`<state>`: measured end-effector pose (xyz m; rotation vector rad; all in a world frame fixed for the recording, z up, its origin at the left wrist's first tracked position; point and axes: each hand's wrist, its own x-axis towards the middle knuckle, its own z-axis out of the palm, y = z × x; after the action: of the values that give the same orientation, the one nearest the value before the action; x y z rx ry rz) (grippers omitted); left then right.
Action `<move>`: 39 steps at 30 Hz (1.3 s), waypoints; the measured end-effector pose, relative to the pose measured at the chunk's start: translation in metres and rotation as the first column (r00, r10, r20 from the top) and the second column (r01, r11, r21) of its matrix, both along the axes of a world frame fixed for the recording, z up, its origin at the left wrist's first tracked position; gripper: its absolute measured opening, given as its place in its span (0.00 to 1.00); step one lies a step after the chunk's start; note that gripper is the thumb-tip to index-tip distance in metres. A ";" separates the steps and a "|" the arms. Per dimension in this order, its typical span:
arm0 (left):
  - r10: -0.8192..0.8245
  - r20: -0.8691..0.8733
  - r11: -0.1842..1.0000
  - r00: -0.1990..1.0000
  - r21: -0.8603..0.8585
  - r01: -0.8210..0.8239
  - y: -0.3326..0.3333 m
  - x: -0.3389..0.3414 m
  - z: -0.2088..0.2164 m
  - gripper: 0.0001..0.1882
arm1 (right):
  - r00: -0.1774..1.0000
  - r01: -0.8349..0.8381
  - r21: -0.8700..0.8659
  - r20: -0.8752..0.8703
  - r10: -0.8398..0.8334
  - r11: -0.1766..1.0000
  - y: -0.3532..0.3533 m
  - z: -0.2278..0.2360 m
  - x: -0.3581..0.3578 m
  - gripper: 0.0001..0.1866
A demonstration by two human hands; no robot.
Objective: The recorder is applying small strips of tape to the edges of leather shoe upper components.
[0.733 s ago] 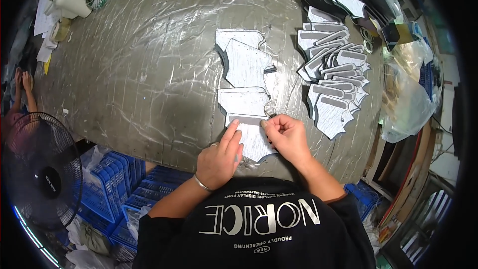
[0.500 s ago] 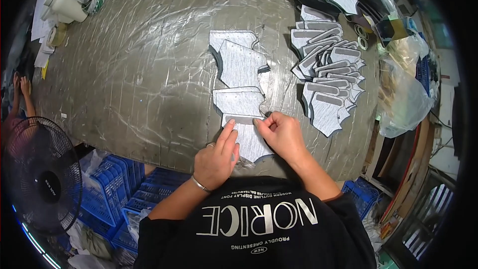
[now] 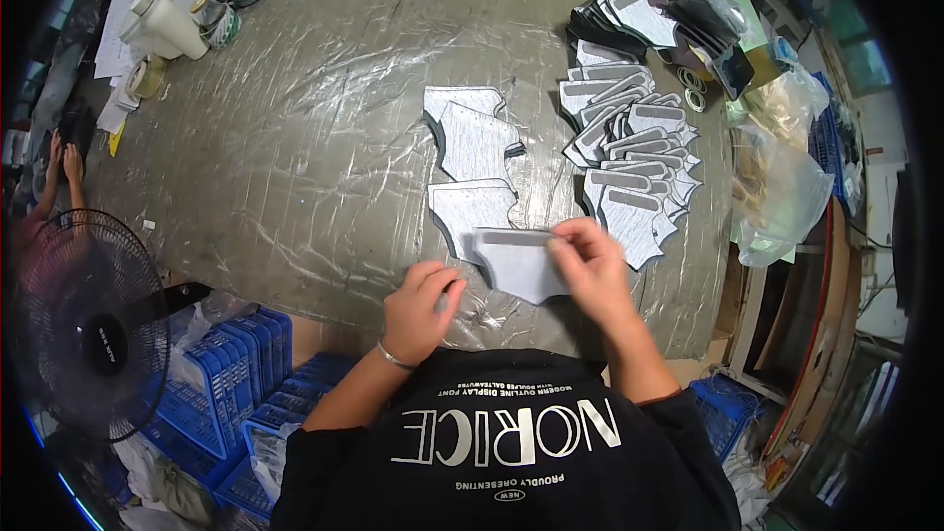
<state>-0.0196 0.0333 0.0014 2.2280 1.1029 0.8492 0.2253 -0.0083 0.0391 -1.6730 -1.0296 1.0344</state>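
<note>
Between the thumb and fingers of my right hand [image 3: 593, 270] is the upper right corner of a light grey cut fabric piece [image 3: 523, 270], slightly blurred. A darker grey strip runs along its top edge. My left hand [image 3: 421, 310] is off to the left of that piece, its fingers curled in; a small greyish bit shows by the thumb, too small to name. Just beyond the held piece lies a stack of similar pieces [image 3: 470, 206], partly covered by it. Farther back sits another stack [image 3: 477, 143], its pieces overlapping at an angle.
A fanned pile of cut pieces with dark strips [image 3: 629, 152] spreads at the right. Tape rolls [image 3: 694, 88] and plastic bags [image 3: 787, 187] lie beyond. White bottles [image 3: 167, 25] stand far left. A black fan [image 3: 93, 334] and blue crates [image 3: 211, 379] are near left.
My right hand has lifted the strip-edged piece off the surface and moved it slightly right. My left hand has let go of it and drawn back to the left.
</note>
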 end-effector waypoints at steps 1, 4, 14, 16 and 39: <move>0.026 0.103 0.999 0.994 -0.024 -0.023 0.001 -0.005 -0.001 0.12 | 0.991 0.094 0.039 -0.103 -0.090 0.995 -0.005 0.006 0.018 0.06; 0.127 0.284 0.956 0.950 -0.291 -0.041 0.001 -0.009 0.013 0.13 | 0.828 0.107 0.218 0.521 -0.208 0.970 -0.012 0.017 0.069 0.13; 0.414 0.450 0.358 0.791 -0.880 0.314 -0.016 -0.013 0.024 0.20 | 0.367 -0.658 -0.191 0.763 0.532 0.728 -0.035 -0.005 -0.039 0.34; 0.420 0.413 0.346 0.808 -0.896 0.278 -0.018 -0.013 0.021 0.19 | 0.366 -0.666 -0.204 0.748 0.553 0.717 -0.050 -0.006 -0.041 0.33; -0.106 0.321 0.960 0.941 -0.212 0.180 -0.011 0.025 0.039 0.18 | 0.864 -0.165 -0.103 -0.494 0.094 0.981 -0.017 0.021 -0.043 0.09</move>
<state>0.0050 0.0221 0.0404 1.8755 0.8350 0.9107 0.1827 -0.0258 0.0601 -1.3523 -0.7494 1.5555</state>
